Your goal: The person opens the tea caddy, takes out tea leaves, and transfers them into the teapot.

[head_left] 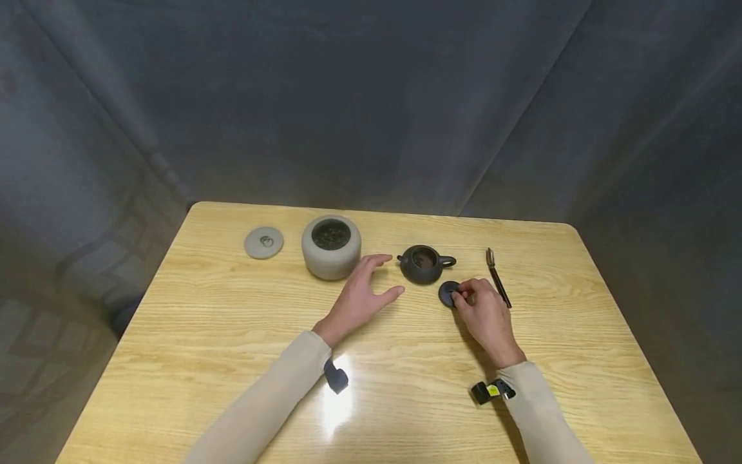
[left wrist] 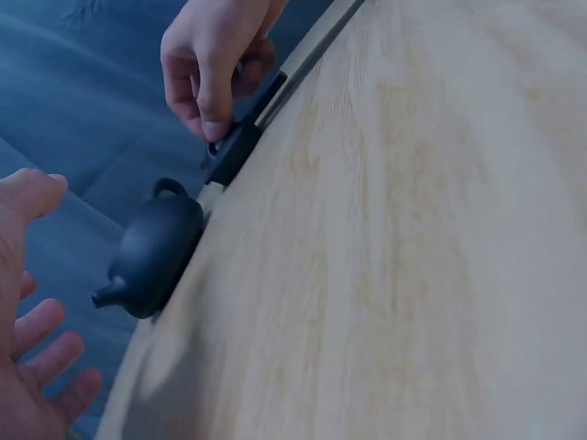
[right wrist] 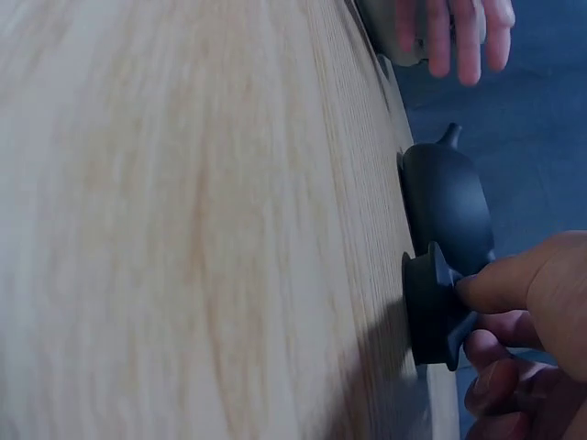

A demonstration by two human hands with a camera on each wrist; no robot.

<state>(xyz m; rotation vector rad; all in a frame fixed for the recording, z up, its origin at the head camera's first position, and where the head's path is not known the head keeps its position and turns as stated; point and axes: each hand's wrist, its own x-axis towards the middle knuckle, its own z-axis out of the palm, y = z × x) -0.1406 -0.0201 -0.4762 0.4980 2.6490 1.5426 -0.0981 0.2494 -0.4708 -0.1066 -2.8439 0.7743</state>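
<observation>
Right fingers [right wrist: 493,383] in narrow pinch on lid [right wrist: 426,316]

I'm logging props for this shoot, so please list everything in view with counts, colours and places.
Table: 1, pale wood, under the objects
Curtain: count unclear, dark grey, behind the table
Jar: 1, grey, left of centre
Loose pieces: uncountable, dark, inside the jar
Round disc: 1, grey, left of the jar
Teapot: 1, black, right of the jar
Small lid: 1, black, beside the teapot
Slim tool: 1, black with metallic end, far right
Sleeves: 2, beige, forearms
Wrist cameras: 2, black, wrists
Left hand: 1, bare, between jar and teapot
Right hand: 1, bare, pinching the small lid
</observation>
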